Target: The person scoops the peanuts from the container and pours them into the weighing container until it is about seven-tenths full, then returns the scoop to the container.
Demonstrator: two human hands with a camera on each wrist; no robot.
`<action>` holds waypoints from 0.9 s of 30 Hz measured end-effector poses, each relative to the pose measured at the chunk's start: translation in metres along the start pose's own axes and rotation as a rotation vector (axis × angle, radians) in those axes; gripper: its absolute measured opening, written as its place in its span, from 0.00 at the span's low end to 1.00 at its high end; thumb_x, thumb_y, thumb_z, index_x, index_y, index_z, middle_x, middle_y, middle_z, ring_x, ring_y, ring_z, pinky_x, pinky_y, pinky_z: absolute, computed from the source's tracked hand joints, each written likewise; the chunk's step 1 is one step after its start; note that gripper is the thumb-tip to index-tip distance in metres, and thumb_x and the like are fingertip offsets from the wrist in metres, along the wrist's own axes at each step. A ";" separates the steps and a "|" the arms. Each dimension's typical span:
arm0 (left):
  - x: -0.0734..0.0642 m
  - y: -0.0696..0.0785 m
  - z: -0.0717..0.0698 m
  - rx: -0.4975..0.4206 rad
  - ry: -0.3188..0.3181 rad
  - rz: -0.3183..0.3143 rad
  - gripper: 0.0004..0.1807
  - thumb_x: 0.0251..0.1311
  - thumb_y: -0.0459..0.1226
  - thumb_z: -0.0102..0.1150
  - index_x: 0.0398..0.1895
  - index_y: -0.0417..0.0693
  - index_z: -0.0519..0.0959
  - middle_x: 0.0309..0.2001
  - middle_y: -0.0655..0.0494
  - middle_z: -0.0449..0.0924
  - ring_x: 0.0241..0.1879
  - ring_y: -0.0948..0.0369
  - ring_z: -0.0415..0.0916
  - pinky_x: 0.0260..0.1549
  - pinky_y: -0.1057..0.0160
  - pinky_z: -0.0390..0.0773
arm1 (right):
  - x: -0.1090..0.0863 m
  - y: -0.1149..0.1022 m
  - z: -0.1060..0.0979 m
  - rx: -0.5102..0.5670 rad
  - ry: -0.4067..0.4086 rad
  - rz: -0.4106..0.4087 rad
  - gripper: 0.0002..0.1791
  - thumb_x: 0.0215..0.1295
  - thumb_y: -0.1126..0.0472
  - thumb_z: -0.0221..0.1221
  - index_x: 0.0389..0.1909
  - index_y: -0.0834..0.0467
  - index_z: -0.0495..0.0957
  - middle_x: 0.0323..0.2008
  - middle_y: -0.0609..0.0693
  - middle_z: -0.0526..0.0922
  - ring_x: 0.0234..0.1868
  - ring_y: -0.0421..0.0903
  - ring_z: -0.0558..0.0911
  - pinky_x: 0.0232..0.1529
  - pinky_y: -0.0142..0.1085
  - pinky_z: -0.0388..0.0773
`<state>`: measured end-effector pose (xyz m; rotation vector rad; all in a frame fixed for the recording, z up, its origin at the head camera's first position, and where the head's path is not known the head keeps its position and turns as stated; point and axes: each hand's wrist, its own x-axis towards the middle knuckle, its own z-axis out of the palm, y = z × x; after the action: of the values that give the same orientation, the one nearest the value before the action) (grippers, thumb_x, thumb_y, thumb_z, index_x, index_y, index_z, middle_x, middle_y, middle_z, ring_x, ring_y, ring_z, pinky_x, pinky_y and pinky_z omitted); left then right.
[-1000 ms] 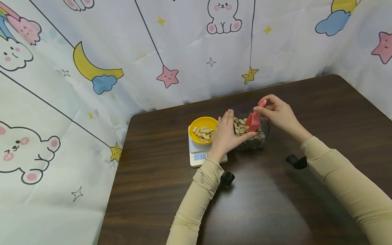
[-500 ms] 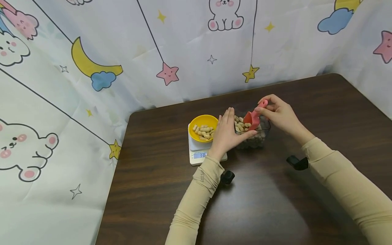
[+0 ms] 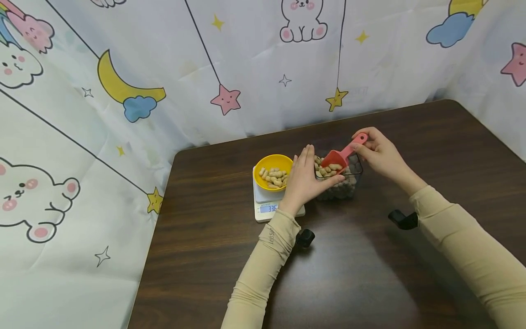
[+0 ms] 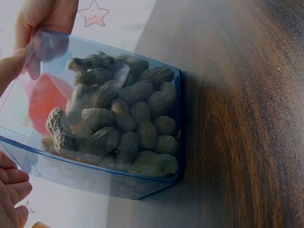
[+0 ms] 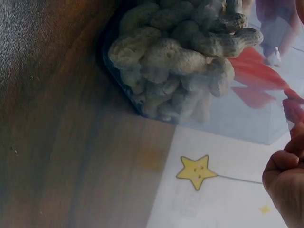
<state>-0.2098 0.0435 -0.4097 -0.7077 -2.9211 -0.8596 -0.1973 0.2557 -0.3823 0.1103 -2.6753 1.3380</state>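
A clear plastic container (image 3: 358, 177) with unshelled peanuts (image 4: 137, 95) stands on the table. My left hand (image 3: 303, 180) rests against it, fingers straight along its left side and thumb stretched across the near rim. With thumb and fingers, my right hand (image 3: 382, 155) pinches the handle of a pink-red scoop (image 3: 349, 148). The scoop leans into the container, its bowl low among the peanuts, and several peanuts lie at its mouth. Left of the container, a yellow bowl (image 3: 271, 161) with peanuts sits on a white digital scale (image 3: 263, 197), partly hidden by my left hand.
Dark wood table (image 3: 205, 256) extends around the things, with its far edge close to a patterned white curtain (image 3: 255, 59). Black camera parts (image 3: 305, 238) show beside both sleeves. The scale's display (image 3: 269, 209) reads about 33.6, partly covered.
The scoop has tipped from steep to flatter, its handle swinging right with my right hand and its bowl shifting left in the peanuts. My left hand stays in place.
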 end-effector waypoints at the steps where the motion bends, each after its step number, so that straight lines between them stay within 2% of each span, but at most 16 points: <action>1: 0.000 0.000 0.000 -0.002 -0.002 0.000 0.58 0.46 0.71 0.53 0.74 0.50 0.46 0.74 0.55 0.47 0.74 0.59 0.46 0.73 0.59 0.42 | 0.000 0.000 0.000 0.001 0.008 0.007 0.18 0.68 0.53 0.52 0.54 0.56 0.65 0.18 0.46 0.70 0.15 0.40 0.63 0.14 0.34 0.61; 7: -0.001 0.000 -0.001 -0.014 -0.011 -0.004 0.58 0.46 0.70 0.53 0.74 0.50 0.45 0.75 0.55 0.46 0.74 0.59 0.45 0.73 0.59 0.42 | 0.000 -0.002 0.004 0.031 0.046 0.039 0.20 0.66 0.49 0.54 0.52 0.56 0.66 0.18 0.43 0.71 0.16 0.39 0.64 0.14 0.35 0.59; 12: 0.000 0.000 -0.001 0.004 -0.009 0.001 0.58 0.46 0.70 0.52 0.74 0.48 0.46 0.75 0.54 0.47 0.74 0.58 0.46 0.73 0.57 0.44 | 0.001 -0.003 0.008 0.172 0.071 0.068 0.15 0.64 0.48 0.56 0.45 0.50 0.66 0.19 0.36 0.74 0.17 0.38 0.65 0.14 0.36 0.58; 16: 0.000 -0.001 0.000 0.010 -0.008 0.017 0.58 0.47 0.70 0.52 0.74 0.47 0.46 0.74 0.53 0.47 0.74 0.58 0.46 0.73 0.56 0.43 | 0.001 -0.001 0.010 0.265 0.062 0.083 0.11 0.64 0.49 0.55 0.41 0.47 0.65 0.17 0.36 0.73 0.16 0.38 0.64 0.14 0.36 0.58; 22: 0.001 -0.002 0.002 0.006 0.005 0.032 0.58 0.47 0.70 0.52 0.73 0.46 0.47 0.74 0.52 0.49 0.74 0.58 0.46 0.73 0.55 0.43 | 0.002 0.004 0.014 0.313 0.033 0.094 0.10 0.66 0.51 0.54 0.41 0.49 0.64 0.15 0.40 0.67 0.14 0.39 0.59 0.13 0.37 0.56; 27: 0.001 -0.003 0.002 -0.007 0.001 0.021 0.58 0.47 0.71 0.51 0.74 0.48 0.45 0.75 0.54 0.47 0.74 0.59 0.45 0.73 0.56 0.43 | 0.003 0.005 0.015 0.297 0.026 0.086 0.11 0.66 0.51 0.53 0.42 0.49 0.64 0.16 0.40 0.66 0.13 0.38 0.59 0.13 0.36 0.56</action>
<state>-0.2120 0.0428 -0.4127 -0.7375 -2.9055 -0.8680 -0.2023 0.2470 -0.3949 0.0106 -2.4680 1.7430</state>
